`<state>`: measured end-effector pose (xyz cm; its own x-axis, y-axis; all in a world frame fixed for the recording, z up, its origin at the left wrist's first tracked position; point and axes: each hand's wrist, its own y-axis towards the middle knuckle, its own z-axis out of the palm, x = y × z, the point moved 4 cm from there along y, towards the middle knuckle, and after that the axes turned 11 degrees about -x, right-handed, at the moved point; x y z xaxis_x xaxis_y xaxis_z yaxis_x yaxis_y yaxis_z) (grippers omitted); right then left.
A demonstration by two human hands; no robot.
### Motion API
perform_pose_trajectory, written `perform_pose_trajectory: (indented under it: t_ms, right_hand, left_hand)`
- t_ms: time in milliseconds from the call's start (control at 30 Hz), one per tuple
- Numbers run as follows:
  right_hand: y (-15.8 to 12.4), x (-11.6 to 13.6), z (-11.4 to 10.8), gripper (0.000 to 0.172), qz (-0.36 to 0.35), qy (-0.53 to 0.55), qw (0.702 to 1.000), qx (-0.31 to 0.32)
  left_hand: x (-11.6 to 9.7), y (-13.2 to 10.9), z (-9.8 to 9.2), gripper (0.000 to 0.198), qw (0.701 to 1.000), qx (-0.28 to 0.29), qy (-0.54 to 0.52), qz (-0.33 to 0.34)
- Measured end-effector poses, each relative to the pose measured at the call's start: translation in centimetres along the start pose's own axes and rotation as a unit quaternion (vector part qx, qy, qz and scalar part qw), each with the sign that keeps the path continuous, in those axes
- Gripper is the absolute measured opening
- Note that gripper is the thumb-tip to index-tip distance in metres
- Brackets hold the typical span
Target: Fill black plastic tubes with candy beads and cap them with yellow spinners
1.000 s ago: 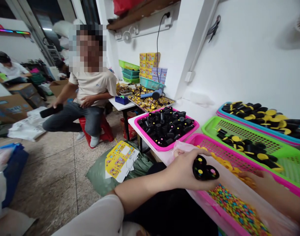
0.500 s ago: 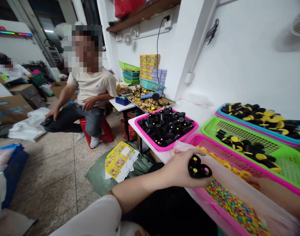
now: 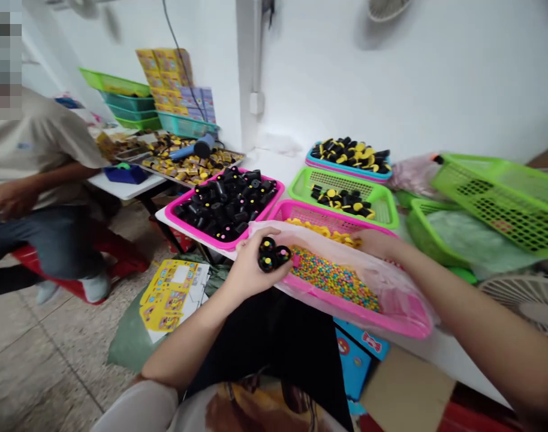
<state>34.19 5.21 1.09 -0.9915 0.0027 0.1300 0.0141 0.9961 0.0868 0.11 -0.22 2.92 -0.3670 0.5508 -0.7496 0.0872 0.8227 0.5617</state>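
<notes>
My left hand point(image 3: 249, 267) is closed around three short black tubes point(image 3: 268, 262), whose visible ends show yellow and pink dots. It is held over the left end of a pink basket lined with a thin plastic sheet point(image 3: 310, 288). Small multicoloured candy-like beads point(image 3: 332, 276) fill the lined basket. Beyond them, yellow plastic caps point(image 3: 316, 229) lie in another pink basket point(image 3: 296, 210). My right hand point(image 3: 375, 245) reaches into that basket, its bent fingertips together on a yellow cap at the right end of the pile; the fingertips are partly hidden.
A pink tray point(image 3: 175, 213) heaped with black tubes stands at left. Behind are a green basket point(image 3: 296, 183) and a blue tray point(image 3: 310, 161) of black-and-yellow pieces. Green baskets point(image 3: 490, 174) and a fan point(image 3: 535, 306) are at right. A seated person point(image 3: 40, 150) is at far left.
My view has swung right and down, bringing the right-hand baskets and fan into sight. My left hand keeps the three black tubes; my right hand stays at the yellow caps.
</notes>
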Motion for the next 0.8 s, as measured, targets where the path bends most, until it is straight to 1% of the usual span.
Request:
perform_pose_trajectory:
  t_ms: [33, 67, 233, 333, 433, 533, 700, 800]
  right_hand:
    - [0.3, -0.3, 0.1, 0.005, 0.012, -0.006, 1.000, 0.022]
    - [0.6, -0.5, 0.0, 0.004, 0.025, -0.013, 0.999, 0.035]
    - [1.2, -1.8, -1.6, 0.030, 0.093, -0.021, 0.995, 0.015]
    - [0.6, -2.2, -2.5, 0.039, 0.128, 0.003, 0.992, 0.006]
    - [0.0, -2.1, -2.9, 0.043, 0.150, 0.033, 0.988, 0.004]
    - [-0.1, -1.8, -3.2, 0.040, 0.146, 0.045, 0.988, -0.003]
    - [0.5, -2.1, -3.2, 0.027, 0.112, 0.022, 0.993, -0.035]
    - [0.3, -2.6, -3.7, 0.026, 0.090, 0.014, 0.994, -0.059]
  left_hand:
    - [0.0, 0.0, 0.0, 0.052, 1.000, 0.000, 0.004, 0.001]
    - [0.0, 0.0, -0.1, 0.051, 1.000, 0.000, 0.007, 0.001]
    - [-0.2, 0.3, -0.3, 0.050, 1.000, -0.002, 0.012, 0.019]
    - [-0.2, 0.3, -0.2, 0.051, 1.000, 0.002, 0.016, 0.018]
    - [-0.3, 0.3, 0.1, 0.051, 1.000, 0.008, 0.013, 0.017]
    - [-0.4, 0.3, 0.3, 0.050, 1.000, 0.005, 0.013, 0.024]
    - [-0.6, 0.4, 0.3, 0.050, 1.000, 0.010, 0.012, 0.023]
    - [-0.5, 0.5, 0.5, 0.050, 1.000, 0.008, 0.005, 0.017]
